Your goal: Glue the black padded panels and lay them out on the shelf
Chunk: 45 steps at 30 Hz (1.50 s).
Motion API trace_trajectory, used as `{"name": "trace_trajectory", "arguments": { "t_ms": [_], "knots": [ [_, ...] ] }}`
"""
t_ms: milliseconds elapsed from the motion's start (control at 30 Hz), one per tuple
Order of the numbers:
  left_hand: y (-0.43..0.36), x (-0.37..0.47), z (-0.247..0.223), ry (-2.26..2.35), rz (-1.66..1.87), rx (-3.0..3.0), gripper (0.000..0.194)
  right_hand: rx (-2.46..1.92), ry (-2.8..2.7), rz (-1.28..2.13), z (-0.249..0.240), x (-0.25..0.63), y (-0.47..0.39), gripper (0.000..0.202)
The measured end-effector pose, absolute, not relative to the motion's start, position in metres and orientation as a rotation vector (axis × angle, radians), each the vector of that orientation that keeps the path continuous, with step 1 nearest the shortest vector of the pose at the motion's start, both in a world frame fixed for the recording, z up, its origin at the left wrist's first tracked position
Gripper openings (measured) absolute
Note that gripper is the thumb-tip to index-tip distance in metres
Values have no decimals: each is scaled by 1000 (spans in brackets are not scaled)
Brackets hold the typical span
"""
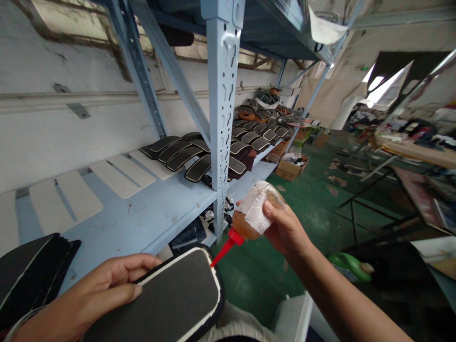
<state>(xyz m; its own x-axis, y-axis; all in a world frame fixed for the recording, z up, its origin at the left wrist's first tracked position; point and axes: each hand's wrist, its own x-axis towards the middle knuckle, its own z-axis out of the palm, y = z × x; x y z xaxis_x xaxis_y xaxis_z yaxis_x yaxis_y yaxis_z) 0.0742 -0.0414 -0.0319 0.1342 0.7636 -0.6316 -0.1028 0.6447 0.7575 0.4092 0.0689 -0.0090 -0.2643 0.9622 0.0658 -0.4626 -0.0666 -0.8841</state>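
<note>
My left hand [103,287] grips a dark padded panel [167,299] by its far long edge, thumb on top and fingers beneath. The panel has rounded corners, a black border and a whitish line along its rim. In my right hand [285,223] is a glue bottle [254,209], tilted nozzle-down, with amber liquid inside and a worn white wrapping. Its red nozzle [223,252] meets the whitish line near the panel's far right corner; whether liquid is flowing I cannot tell.
A blue metal shelf [171,209] runs along the wall, its upright post [223,109] standing ahead of me. Several similar dark panels [183,156] and pale flat pieces [121,175] lie on it. A dark stack [32,270] sits at left. Boxes [292,166] stand on the green floor.
</note>
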Motion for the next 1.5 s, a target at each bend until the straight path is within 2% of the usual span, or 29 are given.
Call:
{"name": "trace_trajectory", "arguments": {
  "t_ms": [267,600,1100,1500],
  "knots": [
    [-44,70,-35,1288,666,681,38,-669,-985,1606,-14,413,65,39],
    [-43,81,-39,1267,831,538,36,-688,-908,1540,-14,413,61,34],
    [-35,106,-34,1129,855,476,31,-816,-646,1422,-30,405,69,32],
    [-26,120,-23,1242,949,443,42,-823,-686,1474,-43,395,56,29]
  ]
}}
